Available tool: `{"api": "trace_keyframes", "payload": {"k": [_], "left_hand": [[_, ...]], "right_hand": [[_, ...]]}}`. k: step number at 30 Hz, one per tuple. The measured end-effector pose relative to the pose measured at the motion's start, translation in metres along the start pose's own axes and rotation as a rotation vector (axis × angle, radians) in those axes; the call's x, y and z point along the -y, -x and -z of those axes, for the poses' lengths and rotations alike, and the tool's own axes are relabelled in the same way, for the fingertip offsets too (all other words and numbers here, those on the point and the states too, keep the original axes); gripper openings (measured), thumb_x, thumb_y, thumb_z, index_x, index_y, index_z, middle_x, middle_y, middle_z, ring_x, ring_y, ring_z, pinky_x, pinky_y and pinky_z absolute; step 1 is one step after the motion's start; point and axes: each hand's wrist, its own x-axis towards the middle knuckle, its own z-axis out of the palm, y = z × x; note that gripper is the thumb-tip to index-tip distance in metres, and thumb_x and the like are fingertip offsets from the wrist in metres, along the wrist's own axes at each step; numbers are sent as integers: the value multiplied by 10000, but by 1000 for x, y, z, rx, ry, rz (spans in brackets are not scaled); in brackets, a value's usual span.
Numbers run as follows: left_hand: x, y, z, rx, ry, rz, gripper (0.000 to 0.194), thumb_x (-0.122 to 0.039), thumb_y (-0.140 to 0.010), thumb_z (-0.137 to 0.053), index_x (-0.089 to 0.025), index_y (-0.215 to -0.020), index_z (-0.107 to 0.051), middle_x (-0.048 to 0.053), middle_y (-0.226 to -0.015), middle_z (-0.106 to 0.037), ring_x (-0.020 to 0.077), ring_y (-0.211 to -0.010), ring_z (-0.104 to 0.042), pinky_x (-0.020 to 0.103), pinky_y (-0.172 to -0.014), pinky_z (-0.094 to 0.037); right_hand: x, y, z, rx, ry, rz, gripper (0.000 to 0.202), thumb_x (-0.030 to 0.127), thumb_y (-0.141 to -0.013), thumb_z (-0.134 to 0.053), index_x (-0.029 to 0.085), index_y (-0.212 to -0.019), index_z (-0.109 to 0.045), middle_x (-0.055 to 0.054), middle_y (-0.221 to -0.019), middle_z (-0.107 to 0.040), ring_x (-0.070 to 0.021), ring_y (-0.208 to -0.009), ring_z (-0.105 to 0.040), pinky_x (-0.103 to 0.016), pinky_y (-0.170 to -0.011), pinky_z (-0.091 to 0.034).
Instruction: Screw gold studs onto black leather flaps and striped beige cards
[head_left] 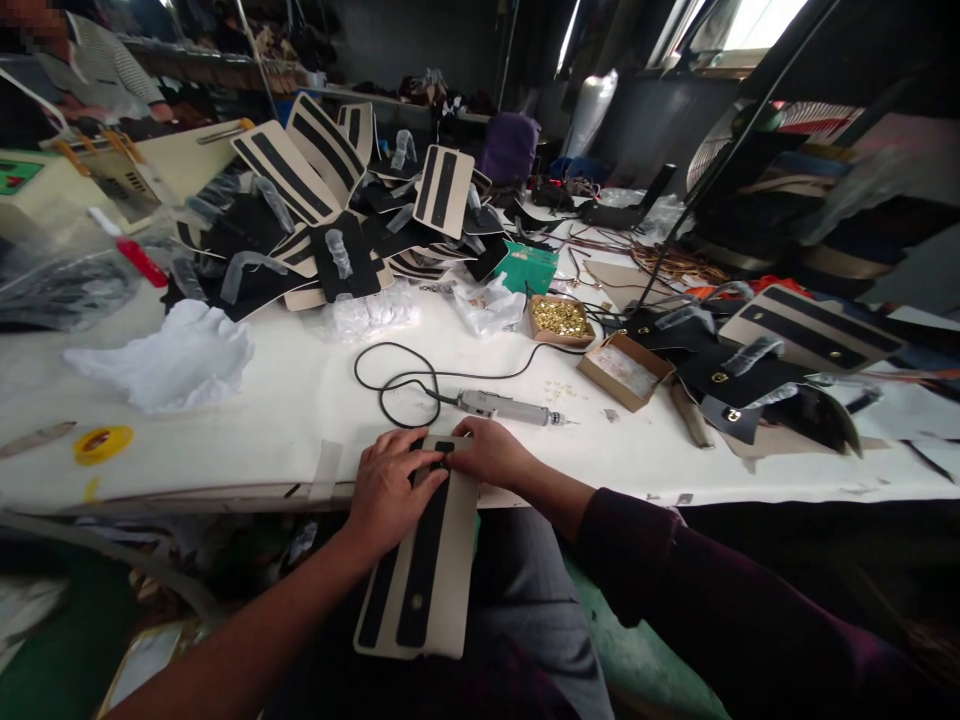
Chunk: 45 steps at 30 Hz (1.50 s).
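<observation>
A beige panel with black strips [454,590] lies tilted across my lap, its far end against the table's front edge. One brass-coloured fitting [417,601] shows on the strip near the close end. My left hand [394,490] lies over the panel's far left part and holds it, thumb and forefinger reaching to the black strip. My right hand [487,452] is closed at the far right corner, its fingertips pinched on the same strip; whatever sits between them is too small to make out. Just beyond, a grey electric screwdriver [502,406] rests on the table.
A box of gold-coloured fittings [561,318] stands near an open cardboard box [626,372]. Similar panels [289,170] are heaped at the back left, more black pieces [720,370] at right. A black cable [360,372] loops behind the screwdriver. White cloth [169,355] and yellow tape [103,444] lie left.
</observation>
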Motion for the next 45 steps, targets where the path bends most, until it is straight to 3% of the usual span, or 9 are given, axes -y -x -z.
{"api": "trace_keyframes", "payload": {"k": [4, 9, 15, 18, 21, 30, 38, 42, 45], "left_hand": [[3, 1, -3, -6, -25, -38, 198, -377, -897, -696, -310, -1050, -803, 38, -1323, -703, 304, -1238, -581, 481, -1014, -484], [10, 1, -10, -47, -31, -93, 201, -405, -903, -680, -318, -1038, -801, 40, -1309, -704, 300, -1218, -599, 470, -1022, -486], [16, 3, -14, -83, -26, -130, 216, -440, -909, -661, -325, -1034, -794, 37, -1308, -705, 296, -1203, -611, 474, -1016, -499], [19, 3, -17, -97, -31, -140, 218, -441, -901, -667, -327, -1037, -793, 37, -1309, -707, 303, -1193, -617, 483, -1014, -503], [18, 3, -18, -103, -30, -141, 213, -438, -901, -669, -329, -1034, -794, 37, -1305, -708, 306, -1189, -620, 483, -1009, -508], [13, 2, -15, -85, -27, -92, 187, -407, -891, -695, -325, -1022, -800, 34, -1305, -706, 294, -1207, -608, 470, -1012, -499], [2, 1, -5, -27, -9, -6, 165, -360, -873, -727, -322, -1014, -805, 17, -1318, -705, 298, -1236, -591, 479, -1003, -484], [1, 2, -4, -35, 10, -6, 167, -347, -865, -738, -331, -1018, -804, 14, -1318, -706, 297, -1226, -594, 486, -1002, -486], [2, 3, -4, -42, 22, -16, 169, -339, -863, -748, -327, -1022, -803, 18, -1324, -702, 296, -1233, -590, 488, -1006, -484]], "right_hand": [[-3, 10, -2, -80, 11, 36, 434, 385, -737, -788, 197, -1120, -706, -65, -1004, -724, -236, -926, -661, -298, -767, -483], [-27, 46, 1, -398, -140, 204, 269, 351, -871, -687, 213, -1101, -704, -61, -1087, -695, -165, -851, -659, -277, -781, -507], [-115, 64, 56, -710, -276, -43, 334, 452, -915, -596, 159, -1012, -724, -71, -886, -735, -191, -790, -662, -291, -749, -518], [-162, 50, 89, -737, -192, -200, 376, 443, -877, -606, 147, -1068, -738, -58, -841, -735, -194, -746, -655, -293, -729, -507], [-186, 31, 107, -717, -23, -215, 364, 400, -867, -610, 175, -1109, -760, -49, -885, -743, -187, -775, -648, -287, -778, -490], [-189, 7, 119, -590, 281, -196, 256, 370, -888, -604, 254, -991, -808, -43, -1067, -758, -200, -891, -660, -278, -742, -433], [-178, -10, 141, -376, 410, -286, 268, 369, -861, -630, 196, -956, -811, -90, -921, -767, -215, -806, -636, -299, -648, -371], [-167, -8, 139, -391, 624, -250, 330, 347, -941, -505, 169, -935, -783, -141, -974, -754, -245, -837, -643, -309, -648, -370], [-151, 4, 136, -516, 556, -216, 343, 361, -961, -479, 168, -952, -762, -146, -978, -752, -246, -829, -656, -308, -668, -401]]}}
